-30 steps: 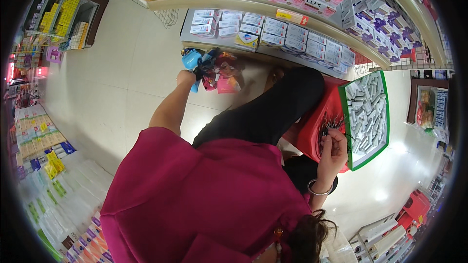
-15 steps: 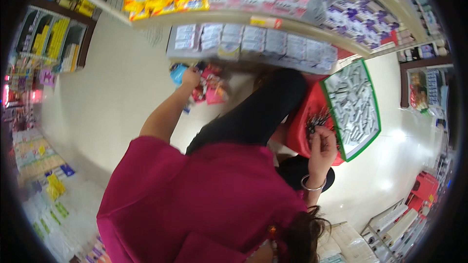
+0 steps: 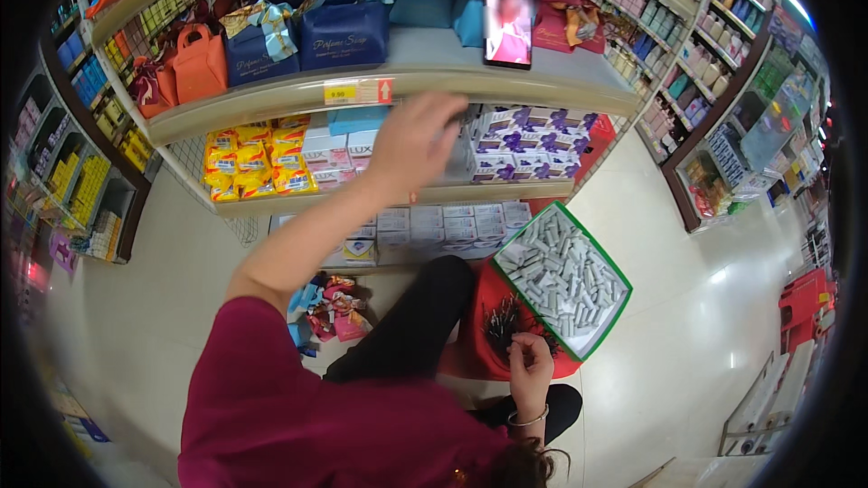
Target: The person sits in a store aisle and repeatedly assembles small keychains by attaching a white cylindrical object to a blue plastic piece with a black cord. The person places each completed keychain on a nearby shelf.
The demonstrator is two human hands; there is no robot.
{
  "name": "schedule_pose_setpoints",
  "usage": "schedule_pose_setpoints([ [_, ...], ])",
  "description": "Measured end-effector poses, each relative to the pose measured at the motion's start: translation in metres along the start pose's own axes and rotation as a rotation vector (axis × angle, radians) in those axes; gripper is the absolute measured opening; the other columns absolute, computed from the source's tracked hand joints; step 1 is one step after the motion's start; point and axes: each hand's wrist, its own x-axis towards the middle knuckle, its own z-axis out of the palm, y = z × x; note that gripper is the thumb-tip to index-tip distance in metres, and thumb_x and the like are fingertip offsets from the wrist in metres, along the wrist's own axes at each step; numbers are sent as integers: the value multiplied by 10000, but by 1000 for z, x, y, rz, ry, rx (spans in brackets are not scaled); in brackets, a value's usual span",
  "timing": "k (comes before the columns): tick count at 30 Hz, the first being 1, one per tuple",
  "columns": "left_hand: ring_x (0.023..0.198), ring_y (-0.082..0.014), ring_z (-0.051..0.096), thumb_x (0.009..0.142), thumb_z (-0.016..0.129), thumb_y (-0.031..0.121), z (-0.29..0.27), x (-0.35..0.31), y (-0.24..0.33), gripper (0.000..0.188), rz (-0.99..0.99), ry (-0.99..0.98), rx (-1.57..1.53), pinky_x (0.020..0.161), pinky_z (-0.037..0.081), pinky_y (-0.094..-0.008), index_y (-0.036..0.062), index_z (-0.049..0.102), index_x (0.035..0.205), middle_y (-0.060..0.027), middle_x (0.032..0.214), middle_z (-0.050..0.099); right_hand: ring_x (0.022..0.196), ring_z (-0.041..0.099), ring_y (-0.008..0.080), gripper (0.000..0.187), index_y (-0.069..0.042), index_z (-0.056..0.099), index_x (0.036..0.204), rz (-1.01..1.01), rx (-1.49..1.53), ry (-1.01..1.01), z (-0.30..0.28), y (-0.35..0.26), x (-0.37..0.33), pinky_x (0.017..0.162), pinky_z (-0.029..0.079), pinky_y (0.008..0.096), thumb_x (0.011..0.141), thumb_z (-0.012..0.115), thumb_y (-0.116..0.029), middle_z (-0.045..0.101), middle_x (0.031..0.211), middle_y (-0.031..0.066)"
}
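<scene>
My left hand [image 3: 418, 143] is raised in front of the shelf unit, its fingers smeared by motion. A dark spot shows by its fingertips, but I cannot tell whether it is held. Low on the right, my right hand [image 3: 532, 363] has its thumb and fingers pinched together beside a heap of thin dark pieces [image 3: 503, 325]. What the pinch holds is too small to make out. The heap lies on a red plastic surface [image 3: 470, 343]. Against it leans or rests a green-rimmed white tray [image 3: 617, 321], filled with small silver-grey cylinders [image 3: 565, 276].
Small blue, red and pink bags [image 3: 334, 312] lie piled on the floor. Handled gift bags [image 3: 344, 34] and an upright phone [image 3: 508, 23] stand on the upper shelf. Yellow packs [image 3: 258, 163] and purple-white boxes [image 3: 533, 140] fill the shelf below. A red crate [image 3: 805, 307] sits far right.
My left hand has risen from the floor pile of bags to the shelf front. The view has tilted up, bringing the upper shelf and phone in. My right hand stays pinched by the dark pieces.
</scene>
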Motion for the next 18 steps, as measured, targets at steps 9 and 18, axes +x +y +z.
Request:
schedule_pose_setpoints([
  [9, 1100, -371, 595, 822, 593, 173, 40, 169, -126, 387, -351, 176, 209, 939, 491, -425, 42, 605, 1186, -212, 1193, 615, 756, 609, 87, 101, -5, 634, 979, 72, 70, 37, -17, 23, -11, 672, 489, 212, 900, 589, 38, 633, 872, 21],
  [18, 1272, -313, 516, 756, 720, 196, 63, 209, -192, 642, -714, -297, 633, 1033, 459, -408, 60, 495, 1343, -167, 1362, 526, 714, 618, 83, 63, -7, 647, 957, 167, 77, 113, -19, 26, -8, 646, 486, 210, 899, 623, -11, 654, 848, 32],
])
